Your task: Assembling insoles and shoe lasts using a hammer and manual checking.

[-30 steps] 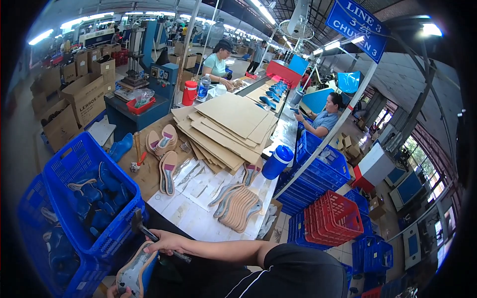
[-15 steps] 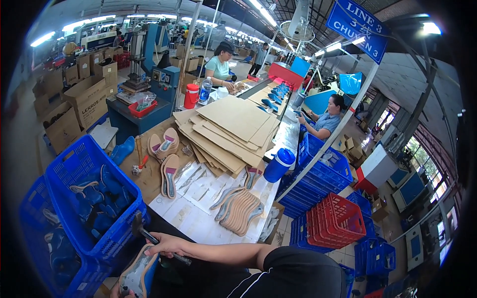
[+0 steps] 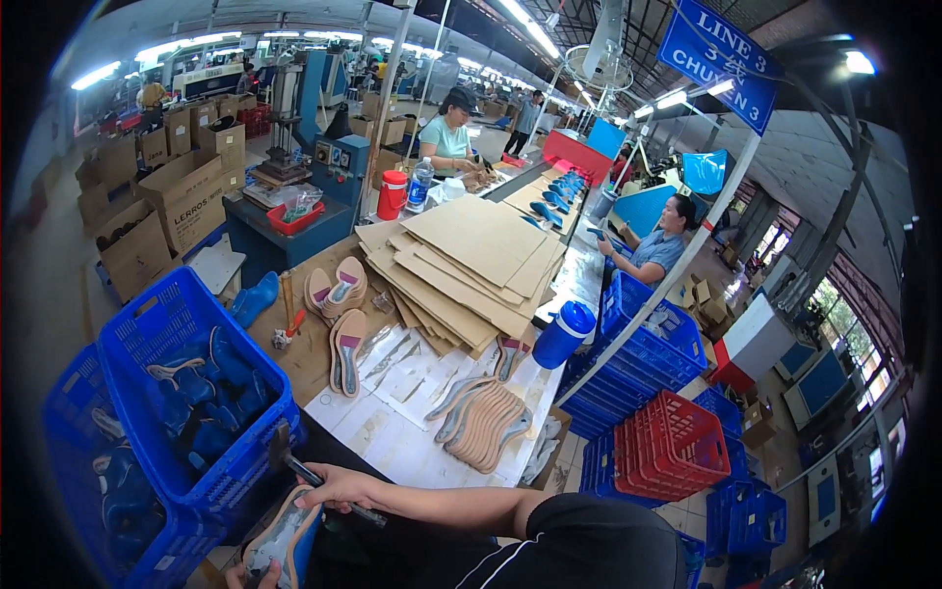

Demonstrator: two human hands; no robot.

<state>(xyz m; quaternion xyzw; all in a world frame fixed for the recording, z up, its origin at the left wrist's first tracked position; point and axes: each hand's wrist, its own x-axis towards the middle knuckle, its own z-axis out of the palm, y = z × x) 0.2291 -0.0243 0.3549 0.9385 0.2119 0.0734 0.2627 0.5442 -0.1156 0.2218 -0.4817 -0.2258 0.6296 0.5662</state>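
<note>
My right hand (image 3: 336, 488) is closed around the handle of a hammer (image 3: 285, 455), whose dark head points up and to the left. Its fingertips also reach the upper end of an insole (image 3: 267, 546) that lies on a blue shoe last (image 3: 306, 548). At the bottom edge my left hand (image 3: 257, 575) grips the lower end of that last, fingers over the insole's greyish surface. Part of the left hand is cut off by the frame. On the table to the front stands a row of insoles (image 3: 481, 424), with more insoles (image 3: 345, 351) farther left.
A blue crate (image 3: 147, 329) of blue lasts stands at my left. Cardboard sheets (image 3: 471, 240) are piled on the table (image 3: 378, 432), beside a blue jug (image 3: 566, 334). Red crates (image 3: 677, 447) are stacked to the right. Two people work beside the conveyor ahead.
The view has shifted slightly, so the surroundings sit a little farther right. More of my left hand's fingers show on the insole. The hammer stays in my right hand.
</note>
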